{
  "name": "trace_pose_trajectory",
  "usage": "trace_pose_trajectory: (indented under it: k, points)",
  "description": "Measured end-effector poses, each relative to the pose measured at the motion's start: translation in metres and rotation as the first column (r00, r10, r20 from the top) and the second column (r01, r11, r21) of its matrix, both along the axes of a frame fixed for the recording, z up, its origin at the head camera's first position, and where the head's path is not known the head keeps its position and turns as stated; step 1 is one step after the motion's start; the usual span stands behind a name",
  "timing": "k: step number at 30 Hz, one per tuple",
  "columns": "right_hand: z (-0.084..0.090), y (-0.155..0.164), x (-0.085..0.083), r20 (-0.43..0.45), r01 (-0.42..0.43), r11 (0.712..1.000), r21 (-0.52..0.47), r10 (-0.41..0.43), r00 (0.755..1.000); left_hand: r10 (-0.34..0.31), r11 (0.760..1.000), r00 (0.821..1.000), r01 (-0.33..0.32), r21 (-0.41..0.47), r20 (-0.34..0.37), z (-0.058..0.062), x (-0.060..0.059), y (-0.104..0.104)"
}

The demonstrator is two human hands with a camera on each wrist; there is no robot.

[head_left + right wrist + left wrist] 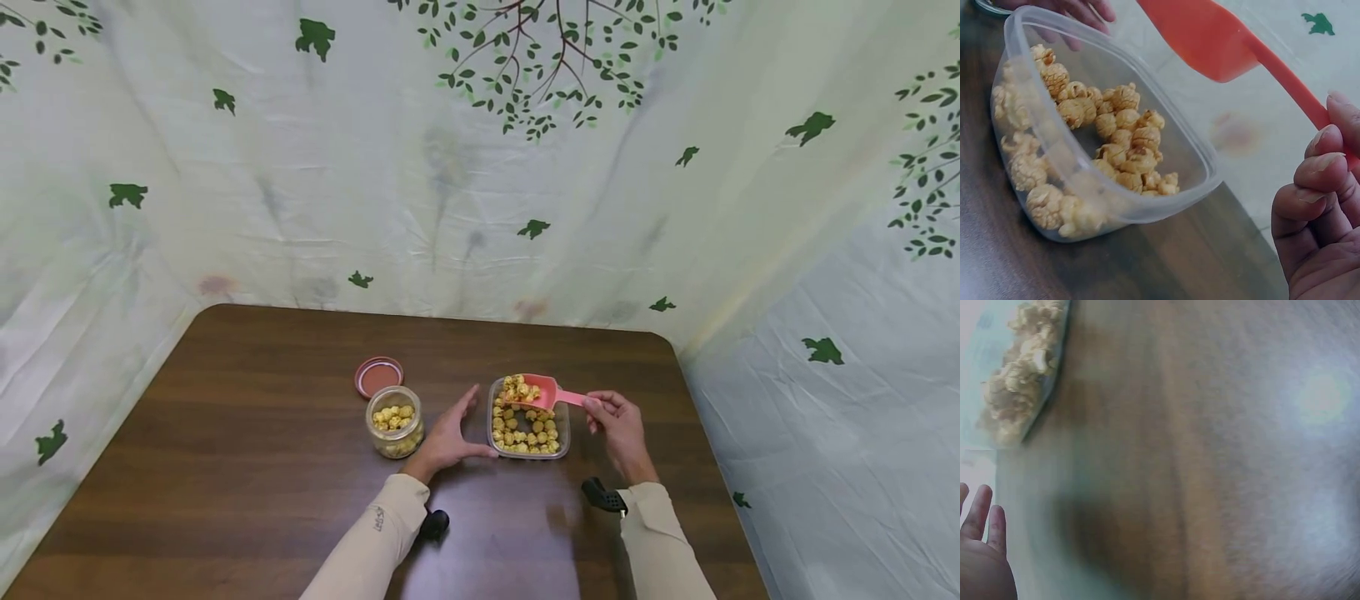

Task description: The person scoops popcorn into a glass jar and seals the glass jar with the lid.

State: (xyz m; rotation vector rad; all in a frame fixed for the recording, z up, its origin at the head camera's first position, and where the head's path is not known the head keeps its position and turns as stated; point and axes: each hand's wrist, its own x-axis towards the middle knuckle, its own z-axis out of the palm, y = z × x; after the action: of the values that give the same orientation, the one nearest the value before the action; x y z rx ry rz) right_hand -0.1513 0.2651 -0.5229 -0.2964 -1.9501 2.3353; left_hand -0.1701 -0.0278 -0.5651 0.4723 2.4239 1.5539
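My right hand (621, 429) pinches the handle of a red-pink scoop (549, 393) between thumb and fingers. Caramel popcorn (517, 389) fills the scoop, which is over the back of a clear plastic container (1175, 206). More popcorn (1129, 144) lies inside that container, with a bare patch of its bottom showing. At the container's left side, my left hand (450, 442) has its fingers straight and its thumb spread wide. The thumb tip is at the front left corner; whether it touches I cannot tell. In the left wrist view, straight fingers (979, 515) show at the lower left.
Left of my left hand stands a lidless clear jar (395, 422) with popcorn inside. Its red lid (378, 377) lies just behind it on the brown wooden table (247, 450). A pale leaf-printed cloth (375, 167) hangs behind the table and at both sides.
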Motion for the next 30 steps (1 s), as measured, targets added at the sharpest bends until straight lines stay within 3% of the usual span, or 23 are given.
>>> trace_pose_trajectory:
  k: [9,21,30]
  points:
    - [0.014,-0.003,-0.006,-0.010,-0.019,1.000,0.009,0.019,1.000,0.019,1.000,0.999,-0.020,-0.022,-0.033,0.022,-0.002,-0.001]
    - [0.028,-0.008,-0.018,-0.045,-0.084,0.995,0.060,0.086,0.995,0.057,0.993,0.994,-0.047,0.110,-0.089,0.054,-0.008,-0.007]
    - [0.040,-0.022,-0.023,-0.052,-0.111,0.991,0.077,0.115,0.992,0.104,0.990,0.986,-0.089,0.113,-0.130,0.084,-0.010,-0.021]
